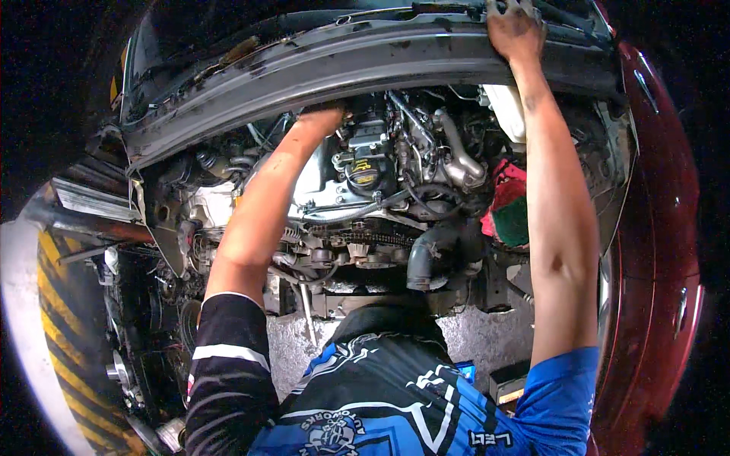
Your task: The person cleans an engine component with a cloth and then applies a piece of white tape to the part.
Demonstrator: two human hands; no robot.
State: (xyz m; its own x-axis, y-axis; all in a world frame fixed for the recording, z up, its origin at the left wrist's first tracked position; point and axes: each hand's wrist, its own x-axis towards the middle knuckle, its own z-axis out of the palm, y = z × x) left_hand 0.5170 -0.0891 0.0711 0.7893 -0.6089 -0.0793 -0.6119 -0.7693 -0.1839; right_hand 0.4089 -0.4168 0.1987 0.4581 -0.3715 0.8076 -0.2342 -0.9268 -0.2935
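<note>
My left hand [322, 120] reaches into the engine bay just under the dark panel [304, 68], beside the engine's top cover [367, 135]; its fingers are hidden, so its grip cannot be made out. My right hand [515, 30] rests on that panel's upper part near the top edge of the view, with fingers apart and bent. Below sit a black oil cap [364, 173], metal pipes [460, 163] and hoses. A red and green cloth [503, 213] lies beside my right forearm. A white reservoir [502, 114] is partly behind that arm.
A dark red car [654, 251] stands close along the right. At the left are loose mechanical parts [118, 327] and a yellow-and-black striped surface [61, 304]. A large black hose [433, 254] crosses the bay's front. Below are speckled flooring [289, 342] and a dark box [506, 387].
</note>
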